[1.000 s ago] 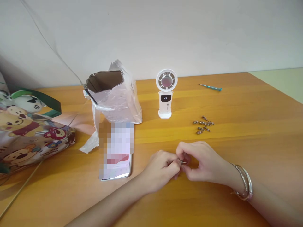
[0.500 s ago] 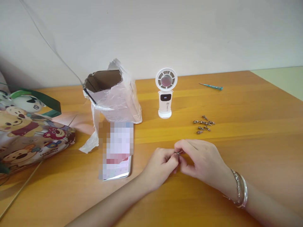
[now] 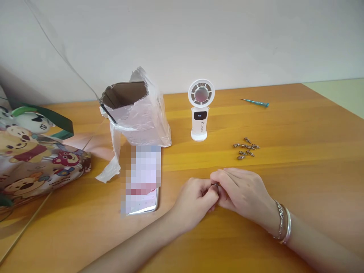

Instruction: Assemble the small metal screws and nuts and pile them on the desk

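Fingertips of the left hand (image 3: 196, 201) and right hand (image 3: 246, 191) meet low over the desk (image 3: 287, 132), both drawn in narrow around 1 small metal part (image 3: 215, 185). Close handling with the 2 hands seems to be the step in hand; continuing it calls for a light, steady pinch. Only a dark, dull sliver of the part shows, so its full shape cannot be told. Beyond the right hand, similar-looking metal fittings (image 3: 245, 146) lie loosely grouped, brownish-grey with thin ends.

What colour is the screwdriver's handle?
The screwdriver's handle is teal, seen best in the head view.
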